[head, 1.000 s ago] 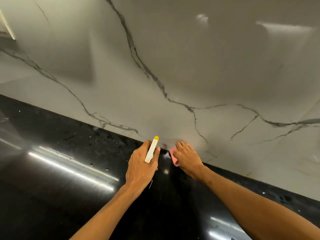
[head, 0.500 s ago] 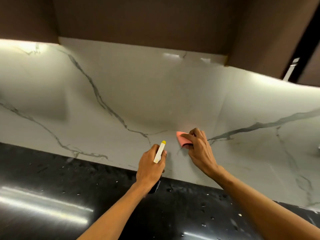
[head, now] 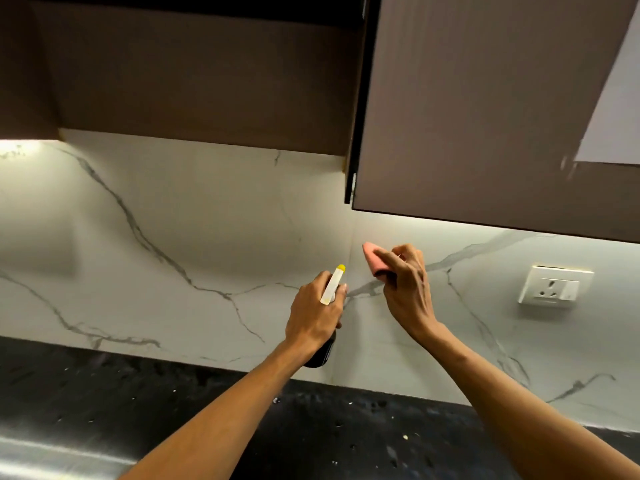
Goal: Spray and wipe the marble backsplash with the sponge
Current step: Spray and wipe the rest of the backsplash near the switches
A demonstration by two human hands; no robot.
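The white marble backsplash (head: 207,230) with grey veins fills the middle of the view. My right hand (head: 407,289) presses a pink sponge (head: 373,259) against it, just right of a vertical seam and high up near the cabinet. My left hand (head: 317,313) grips a spray bottle (head: 333,285) with a white head and yellow nozzle; its dark body pokes out below the fist. The nozzle points up at the wall, left of the sponge.
Brown upper cabinets (head: 485,116) hang low over the wall. A white wall socket (head: 554,285) sits on the backsplash to the right of my hand. A black speckled countertop (head: 121,403) with scattered droplets runs along the bottom.
The sponge and my right hand have climbed from the bottom edge of the backsplash up to near the cabinet. The left hand with the bottle followed upward. The view tilted up, revealing cabinets and socket.
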